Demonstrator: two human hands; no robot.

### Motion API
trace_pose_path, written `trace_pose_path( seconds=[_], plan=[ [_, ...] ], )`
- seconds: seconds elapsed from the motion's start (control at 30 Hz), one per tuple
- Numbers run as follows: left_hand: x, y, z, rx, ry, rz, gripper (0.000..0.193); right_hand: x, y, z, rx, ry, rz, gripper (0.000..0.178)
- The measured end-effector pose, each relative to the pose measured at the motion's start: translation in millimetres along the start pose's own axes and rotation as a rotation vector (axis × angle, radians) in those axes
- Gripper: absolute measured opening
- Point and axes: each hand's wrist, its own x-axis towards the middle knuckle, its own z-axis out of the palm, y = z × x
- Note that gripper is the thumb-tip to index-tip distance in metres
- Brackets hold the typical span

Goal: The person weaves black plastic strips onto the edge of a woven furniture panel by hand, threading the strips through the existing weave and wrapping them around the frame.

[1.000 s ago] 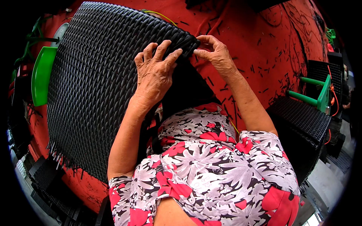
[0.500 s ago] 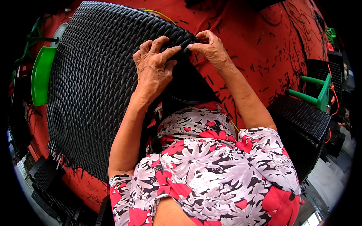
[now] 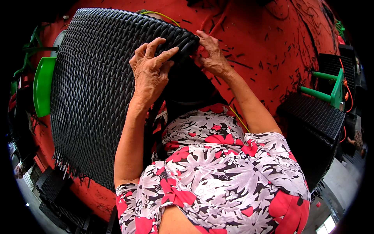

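A large black woven wicker panel [image 3: 91, 89] fills the left side in front of me, tightly braided, with loose strand ends along its near left edge. My left hand [image 3: 151, 72] rests at its right edge close to the corner, fingers spread, index finger pointing along the weave. My right hand [image 3: 214, 56] is beside the far right corner [image 3: 190, 43], with thumb and index finger apart and the index fingertip at the corner's outer side. The remaining right fingers are partly hidden. Thicker wrapped strands show at that corner.
Black strand offcuts litter the red floor [image 3: 257, 46]. A green curved piece [image 3: 43, 86] stands at the panel's left side. Over on the right are a green frame [image 3: 331, 90] and another black woven piece [image 3: 311, 117]. A yellow cord [image 3: 165, 16] passes behind the panel.
My right hand's thumb and index finger have spread from a pinch at the corner. My left hand has shifted slightly left and down. The panel's far edge sits a little lower in view.
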Motion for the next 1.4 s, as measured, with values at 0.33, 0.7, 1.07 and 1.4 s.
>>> trace_pose_path(
  seconds=[0.33, 0.7, 1.07, 1.4],
  plan=[
    [3.5, 3.5, -12.1, -0.041, -0.023, -0.017, 0.039, 19.5, 8.9, 31.1, 0.469, 0.012, 0.207, 0.025],
    [-5.1, 12.6, -37.9, -0.088, -0.043, 0.001, 0.04, 10.1, -26.6, 25.3, 0.43, 0.058, 0.205, 0.031],
    [-13.7, 26.7, -25.8, 0.009, 0.072, 0.14, 0.034, 16.8, -48.7, 5.9, 0.331, -0.028, 0.289, 0.029],
    [-14.9, 10.6, -40.3, -0.224, 0.173, -0.037, 0.027, 0.6, -73.5, -32.6, 0.323, 0.257, 0.296, 0.018]
  ],
)
